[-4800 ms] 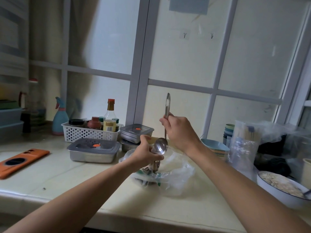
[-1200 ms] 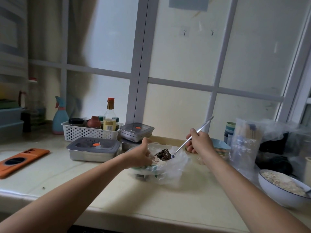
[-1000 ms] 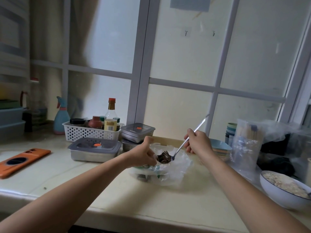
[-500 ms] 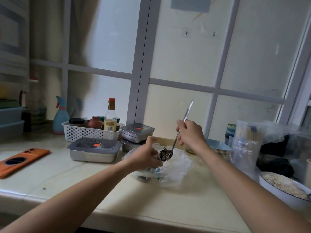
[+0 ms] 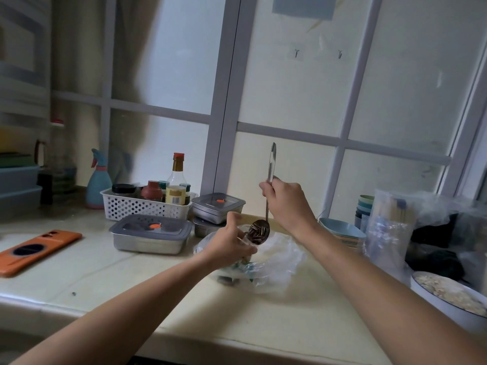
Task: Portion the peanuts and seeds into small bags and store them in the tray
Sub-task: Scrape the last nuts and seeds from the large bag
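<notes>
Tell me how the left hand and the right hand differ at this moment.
The left hand grips a small clear bag, while the right hand grips a spoon by its handle. The left hand sits lower, near the counter; the right hand is higher, holding the spoon nearly upright, bowl down, loaded with dark seeds. Both are curled round something and meet over the crumpled plastic.
</notes>
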The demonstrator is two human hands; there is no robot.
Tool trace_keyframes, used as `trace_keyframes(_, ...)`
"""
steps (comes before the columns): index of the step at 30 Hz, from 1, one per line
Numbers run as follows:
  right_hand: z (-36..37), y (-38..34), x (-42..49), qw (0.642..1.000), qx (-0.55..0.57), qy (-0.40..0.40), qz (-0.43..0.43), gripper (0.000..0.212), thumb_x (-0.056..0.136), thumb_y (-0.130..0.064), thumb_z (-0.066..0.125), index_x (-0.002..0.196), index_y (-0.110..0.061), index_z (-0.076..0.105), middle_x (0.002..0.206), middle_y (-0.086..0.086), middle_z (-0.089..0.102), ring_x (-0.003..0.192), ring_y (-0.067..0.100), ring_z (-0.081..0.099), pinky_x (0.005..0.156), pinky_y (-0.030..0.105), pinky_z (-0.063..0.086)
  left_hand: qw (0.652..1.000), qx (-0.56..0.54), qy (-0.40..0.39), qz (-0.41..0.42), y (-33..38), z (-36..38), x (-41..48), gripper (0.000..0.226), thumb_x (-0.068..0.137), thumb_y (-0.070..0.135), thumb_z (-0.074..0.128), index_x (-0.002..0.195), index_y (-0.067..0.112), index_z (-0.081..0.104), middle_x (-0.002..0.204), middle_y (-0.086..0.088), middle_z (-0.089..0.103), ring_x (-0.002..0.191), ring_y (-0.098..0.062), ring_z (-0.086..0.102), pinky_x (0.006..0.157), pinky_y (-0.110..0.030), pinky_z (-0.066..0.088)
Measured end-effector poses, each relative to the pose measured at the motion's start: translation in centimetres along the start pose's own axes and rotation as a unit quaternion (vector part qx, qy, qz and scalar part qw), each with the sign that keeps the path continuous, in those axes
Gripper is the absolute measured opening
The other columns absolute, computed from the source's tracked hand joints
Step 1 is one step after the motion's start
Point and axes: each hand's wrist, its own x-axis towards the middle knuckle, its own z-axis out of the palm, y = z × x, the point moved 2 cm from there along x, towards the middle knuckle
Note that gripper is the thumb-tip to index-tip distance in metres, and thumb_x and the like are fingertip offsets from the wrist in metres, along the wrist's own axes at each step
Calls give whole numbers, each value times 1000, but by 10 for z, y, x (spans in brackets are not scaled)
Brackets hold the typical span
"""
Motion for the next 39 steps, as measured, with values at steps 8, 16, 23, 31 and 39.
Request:
trace_keyframes(8, -4, -7, -1, 996, 40, -67, -38, 33, 107, -28, 51, 94, -3, 69, 66, -5, 57, 72, 30, 60, 77, 48, 54, 1000, -30, -1, -5, 0, -1, -4, 80, 80, 23, 86, 135, 21, 28, 96, 5, 71, 84, -10, 72, 74, -23, 58)
trace_keyframes(16, -3, -10, 1, 991, -14, 9, -130, 35, 107, -37, 46, 102, -9, 67, 82, 11, 72, 76, 34, 66, 70, 48, 54, 999, -41, 8, 0, 5, -7, -7, 73, 82, 19, 84, 133, 17, 30, 94, 8, 65, 93, -16, 70, 73, -18, 53)
trace_keyframes(23, 0, -5, -1, 994, 35, -12, -106, 31, 108, -30, 52, 97, -6, 69, 68, -3, 60, 69, 27, 63, 71, 43, 54, 1000, -25, 11, 6, -2, -9, -6, 76, 81, 25, 85, 134, 20, 31, 101, 4, 67, 89, -11, 68, 78, -22, 56)
trace_keyframes(31, 0, 54, -5, 976, 82, 46, 198, 43, 109, -35, 42, 89, -9, 69, 73, 2, 65, 62, 19, 63, 64, 34, 55, 998, 42, 19, 35, -10, -22, -5, 31, 82, 33, 83, 106, 27, 63, 107, 6, 67, 96, -9, 62, 68, -16, 45)
trace_keyframes(39, 53, 110, -40, 874, 213, -185, 395, 30, 104, -31, 58, 89, -8, 70, 60, -2, 53, 42, 9, 42, 39, 16, 27, 994, 51, 57, 81, -13, -17, 8, 11, 82, 39, 81, 83, 31, 73, 100, 3, 63, 90, -6, 60, 79, -21, 48)
